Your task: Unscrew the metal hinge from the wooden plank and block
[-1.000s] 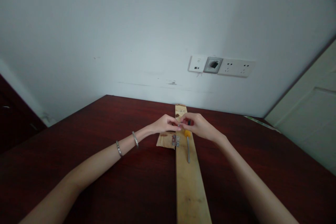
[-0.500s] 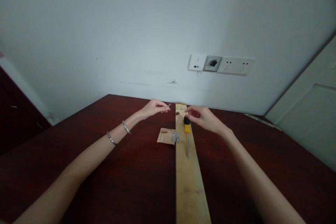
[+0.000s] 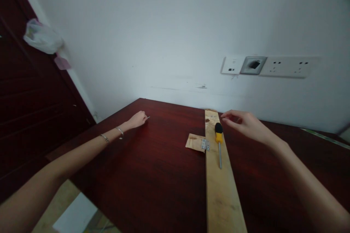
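My left hand (image 3: 138,119) is low over the dark red table at the left, its fingers closed on a small metal screw (image 3: 148,117) whose end pokes out. A long pale wooden board (image 3: 222,196) lies on the table. On it rests a screwdriver (image 3: 218,136) with a black and yellow handle, its shaft towards me. My right hand (image 3: 240,122) hovers just right of the board's far end, thumb and forefinger slightly apart, holding nothing visible. A metal hinge (image 3: 205,144) joins a small flat piece of wood (image 3: 195,142) to the board's left edge.
The table (image 3: 164,174) meets a white wall with sockets (image 3: 284,67). A dark red door (image 3: 30,91) with a white plastic bag (image 3: 43,38) stands at the left. A white flat thing (image 3: 75,214) shows below the table edge.
My left hand has moved left, away from the board, with the screw. My right hand is off the screwdriver handle, to its right. The view has turned left.
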`<state>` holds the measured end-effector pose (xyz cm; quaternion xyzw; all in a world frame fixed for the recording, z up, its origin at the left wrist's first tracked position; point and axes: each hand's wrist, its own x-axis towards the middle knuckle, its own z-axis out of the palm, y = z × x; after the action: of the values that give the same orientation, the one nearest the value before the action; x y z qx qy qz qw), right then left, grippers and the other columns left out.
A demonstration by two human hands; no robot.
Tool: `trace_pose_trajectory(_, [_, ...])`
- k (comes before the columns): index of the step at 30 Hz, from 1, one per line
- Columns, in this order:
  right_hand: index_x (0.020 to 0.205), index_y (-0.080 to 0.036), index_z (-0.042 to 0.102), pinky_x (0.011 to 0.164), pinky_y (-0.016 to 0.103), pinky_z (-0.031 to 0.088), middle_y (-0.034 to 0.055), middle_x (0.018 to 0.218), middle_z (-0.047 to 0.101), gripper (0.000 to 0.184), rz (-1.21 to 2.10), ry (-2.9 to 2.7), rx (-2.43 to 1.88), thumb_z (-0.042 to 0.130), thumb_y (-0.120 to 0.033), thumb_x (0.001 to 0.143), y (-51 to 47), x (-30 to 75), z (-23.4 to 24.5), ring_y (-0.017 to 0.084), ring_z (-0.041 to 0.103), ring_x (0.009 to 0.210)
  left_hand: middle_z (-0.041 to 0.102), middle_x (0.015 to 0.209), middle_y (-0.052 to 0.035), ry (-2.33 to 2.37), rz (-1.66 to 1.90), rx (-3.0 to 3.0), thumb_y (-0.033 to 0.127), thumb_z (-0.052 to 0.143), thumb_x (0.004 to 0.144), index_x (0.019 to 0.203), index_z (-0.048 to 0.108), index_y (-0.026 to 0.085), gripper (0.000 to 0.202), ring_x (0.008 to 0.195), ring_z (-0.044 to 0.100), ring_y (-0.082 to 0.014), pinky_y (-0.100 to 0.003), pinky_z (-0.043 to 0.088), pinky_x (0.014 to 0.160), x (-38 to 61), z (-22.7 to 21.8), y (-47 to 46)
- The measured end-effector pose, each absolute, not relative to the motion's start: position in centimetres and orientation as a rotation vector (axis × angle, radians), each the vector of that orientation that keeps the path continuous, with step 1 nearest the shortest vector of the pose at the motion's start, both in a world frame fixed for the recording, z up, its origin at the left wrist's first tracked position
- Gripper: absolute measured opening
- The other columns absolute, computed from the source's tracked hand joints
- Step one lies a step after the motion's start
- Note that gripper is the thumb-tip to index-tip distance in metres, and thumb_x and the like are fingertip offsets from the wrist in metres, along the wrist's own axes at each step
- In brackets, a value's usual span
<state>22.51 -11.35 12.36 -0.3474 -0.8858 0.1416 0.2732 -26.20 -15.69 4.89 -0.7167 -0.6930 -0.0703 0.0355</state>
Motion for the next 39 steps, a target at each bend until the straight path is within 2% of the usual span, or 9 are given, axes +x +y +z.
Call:
trace_pose_trajectory(5, [0.093,-0.021,0.067,0.071,0.035,0.049,0.0069,0.092,0.072,0.031,0.38,-2.397,-0.939,0.048,-0.046,0.087,-11.0,22.5,12.1,0.022,0.065,0.078,0.062,0.088,-0.019,-2.097,0.035,-2.06,0.01,0.039,0.085,0.07,0.066,0.006,0.031,0.089,0.056,-0.0244,-0.035,0.041,0.087,-27.5,3.8,-17.6])
trace_pose_trajectory(13, [0.089,-0.022,0.068,0.071,0.036,0.05,0.0076,0.092,0.073,0.031,0.317,-2.397,-0.92,0.049,-0.046,0.086,-10.7,23.0,12.3,0.023,0.065,0.078,0.063,0.096,-0.0164,-2.012,0.223,-2.036,0.002,0.04,0.08,0.081,0.068,0.008,0.029,0.097,0.055,-0.0232,-0.036,0.034,0.101,-27.8,3.1,-18.1])
trace_pose_trajectory(22, [0.087,-0.023,0.066,0.074,0.039,0.051,0.0083,0.093,0.072,0.029,0.264,-2.374,-0.966,0.049,-0.046,0.086,-10.4,24.4,12.6,0.025,0.065,0.081,0.062,0.105,-0.0179,-1.993,0.257,-2.06,0.003,0.041,0.081,0.083,0.066,0.008,0.026,0.102,0.054,-0.0245,-0.039,0.038,0.098,-27.1,3.1,-18.5])
trace_pose_trajectory(26, [0.086,-0.023,0.067,0.076,0.04,0.051,0.0087,0.093,0.073,0.03,0.25,-2.355,-0.986,0.049,-0.047,0.084,-10.2,24.9,12.7,0.025,0.065,0.081,0.062,0.105,-0.0195,-2.027,0.258,-2.075,0.001,0.042,0.079,0.082,0.066,0.008,0.025,0.103,0.055,-0.025,-0.035,0.039,0.096,-27.3,3.4,-18.4])
trace_pose_trajectory(29, [0.087,-0.022,0.067,0.071,0.039,0.053,0.0089,0.086,0.072,0.031,0.271,-2.341,-1.062,0.051,-0.048,0.082,-9.6,25.1,12.1,0.024,0.066,0.076,0.064,0.098,-0.0193,-2.093,0.273,-2.078,0.004,0.043,0.08,0.083,0.066,0.006,0.024,0.095,0.059,-0.0238,-0.031,0.042,0.089,-28.0,4.2,-17.6])
trace_pose_trajectory(32, [0.105,-0.015,0.063,0.055,0.032,0.054,0.0106,0.084,0.07,0.039,0.502,-2.296,-1.244,0.052,-0.045,0.081,-9.0,24.5,10.6,0.019,0.064,0.063,0.064,0.103,-0.0212,-2.159,0.252,-2.064,0.016,0.045,0.084,0.101,0.064,0.002,0.029,0.096,0.061,-0.0258,-0.031,0.044,0.085,-28.3,5.7,-16.0])
trace_pose_trajectory(35, [0.138,-0.007,0.037,0.045,0.029,0.053,0.0164,0.094,0.069,0.068,0.71,-2.221,-1.47,0.055,-0.04,0.081,-8.8,23.2,8.8,0.018,0.064,0.058,0.054,0.126,-0.0252,-2.16,0.171,-2.08,0.028,0.044,0.087,0.131,0.046,-0.002,0.053,0.116,0.052,-0.0295,-0.031,0.042,0.092,-26.5,7.5,-13.7])
trace_pose_trajectory(37, [0.145,-0.006,0.025,0.042,0.028,0.052,0.0229,0.106,0.065,0.08,0.713,-2.216,-1.552,0.056,-0.043,0.08,-8.9,22.1,7.5,0.019,0.065,0.06,0.046,0.136,-0.025,-2.123,0.094,-2.171,0.037,0.043,0.089,0.141,0.033,-0.001,0.065,0.126,0.044,-0.0293,-0.03,0.039,0.096,-23.7,8.3,-12.3])
trace_pose_trajectory(39, [0.144,-0.007,0.025,0.042,0.029,0.051,0.0288,0.118,0.058,0.08,0.658,-2.207,-1.557,0.054,-0.047,0.081,-8.9,21.0,6.4,0.02,0.066,0.064,0.043,0.138,-0.0254,-2.077,-0.088,-2.425,0.044,0.048,0.086,0.143,0.031,-0.001,0.074,0.128,0.043,-0.03,-0.031,0.038,0.098,-19.9,8.8,-11.6])
